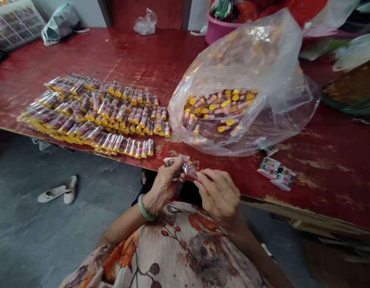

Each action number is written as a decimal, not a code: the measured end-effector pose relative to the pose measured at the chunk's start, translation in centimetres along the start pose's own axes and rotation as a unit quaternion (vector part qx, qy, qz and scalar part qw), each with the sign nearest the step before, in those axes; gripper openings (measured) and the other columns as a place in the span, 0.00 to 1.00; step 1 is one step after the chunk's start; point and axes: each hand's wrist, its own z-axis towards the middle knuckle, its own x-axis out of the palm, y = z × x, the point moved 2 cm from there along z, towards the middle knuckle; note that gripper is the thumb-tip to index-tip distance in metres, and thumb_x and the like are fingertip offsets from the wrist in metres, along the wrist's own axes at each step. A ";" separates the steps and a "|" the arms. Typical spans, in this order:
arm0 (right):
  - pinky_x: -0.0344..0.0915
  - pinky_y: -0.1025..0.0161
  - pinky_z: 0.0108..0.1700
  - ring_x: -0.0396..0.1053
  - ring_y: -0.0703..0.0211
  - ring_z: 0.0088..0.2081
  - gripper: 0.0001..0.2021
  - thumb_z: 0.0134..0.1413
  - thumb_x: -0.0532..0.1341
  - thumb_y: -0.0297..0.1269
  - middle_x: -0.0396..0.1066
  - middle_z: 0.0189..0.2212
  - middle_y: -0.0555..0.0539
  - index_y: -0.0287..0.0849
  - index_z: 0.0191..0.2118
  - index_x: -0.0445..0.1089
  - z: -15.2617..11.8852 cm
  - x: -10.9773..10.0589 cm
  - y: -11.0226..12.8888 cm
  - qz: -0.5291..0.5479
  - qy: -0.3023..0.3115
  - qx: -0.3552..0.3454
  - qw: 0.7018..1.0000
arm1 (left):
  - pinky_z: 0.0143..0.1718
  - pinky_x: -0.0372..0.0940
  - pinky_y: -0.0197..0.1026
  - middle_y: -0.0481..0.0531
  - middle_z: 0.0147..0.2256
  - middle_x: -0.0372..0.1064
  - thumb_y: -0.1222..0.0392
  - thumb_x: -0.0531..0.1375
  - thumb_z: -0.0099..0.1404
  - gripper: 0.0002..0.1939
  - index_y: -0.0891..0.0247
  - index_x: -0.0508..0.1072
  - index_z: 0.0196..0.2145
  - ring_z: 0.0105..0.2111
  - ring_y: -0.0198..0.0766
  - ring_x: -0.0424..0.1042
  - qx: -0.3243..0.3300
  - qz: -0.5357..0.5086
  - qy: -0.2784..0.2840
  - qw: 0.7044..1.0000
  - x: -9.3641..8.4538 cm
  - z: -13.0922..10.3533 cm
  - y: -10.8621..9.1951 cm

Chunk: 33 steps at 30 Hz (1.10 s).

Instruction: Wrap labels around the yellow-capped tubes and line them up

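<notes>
In the head view, just over the table's front edge, my left hand (164, 181) is closed on a small stack of printed labels (169, 162), thumb on top. Beside the stack is a small clear plastic tube (189, 168) with a printed label. My right hand (219, 192) pinches the tube's near end. A bit of yellow shows between the right fingers; whether it is a cap I cannot tell. Rows of labelled tubes (113, 108) with yellow caps lie stacked to the left. A large clear bag (272, 100) beyond my hands holds many yellow-capped tubes (230, 104).
On the red table (233, 168), several printed bundles (269, 167) lie to the right. A pink tub (216, 30), a white basket (17, 22) and crumpled plastic (145, 22) stand along the back. White shoes (71, 189) lie on the floor at left.
</notes>
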 end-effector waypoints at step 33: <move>0.72 0.61 0.37 0.72 0.57 0.39 0.14 0.48 0.63 0.24 0.71 0.40 0.45 0.43 0.43 0.70 1.3 0.8 0.6 0.254 -0.041 0.159 0.953 | 0.23 0.54 0.34 0.46 0.20 0.64 0.53 0.75 0.44 0.19 0.68 0.73 0.22 0.20 0.27 0.58 0.054 0.118 0.124 0.984 -0.3 -0.8 -1.2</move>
